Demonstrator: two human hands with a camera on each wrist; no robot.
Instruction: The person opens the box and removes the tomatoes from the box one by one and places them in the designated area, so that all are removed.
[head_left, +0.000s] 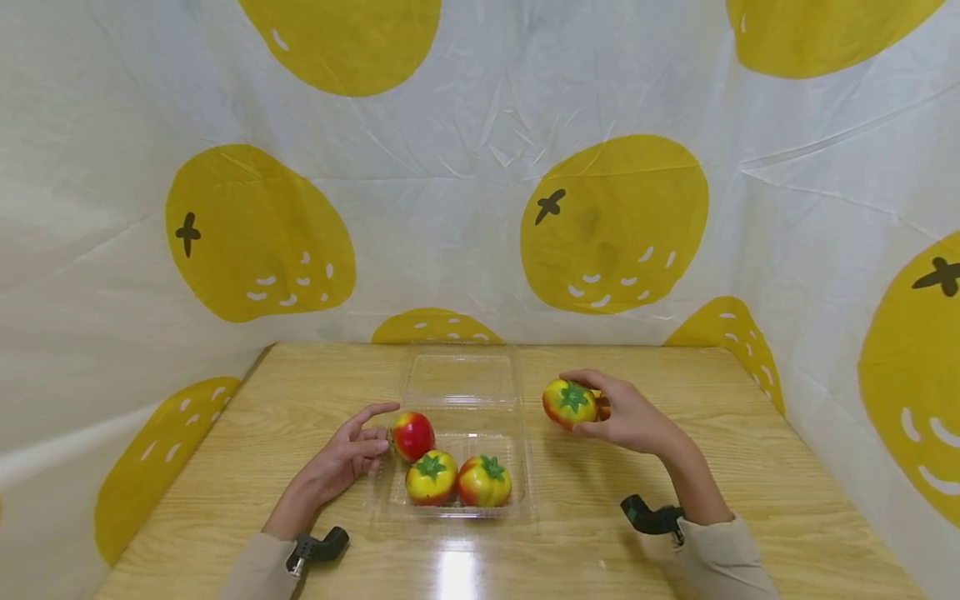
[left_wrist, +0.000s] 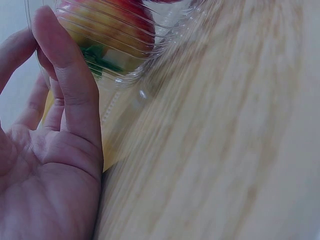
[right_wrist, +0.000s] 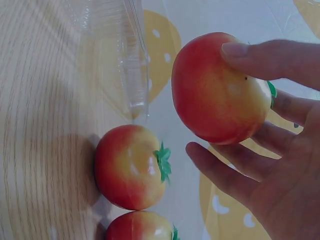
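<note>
Now | right hand (head_left: 626, 417) aloft, fingers curled round tomato (head_left: 567, 404) | left hand (head_left: 347, 457) loosely spread beside clear container (head_left: 517, 454)

Red-yellow fruit (head_left: 568, 403) held up, three fruits (head_left: 431, 479) in clear open container (head_left: 519, 458)

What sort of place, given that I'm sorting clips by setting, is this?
Probably a small screened-off booth for recording tabletop work: yellow-patterned sheeting hangs behind and beside a wooden table, and black devices sit at the person's wrists.
</note>
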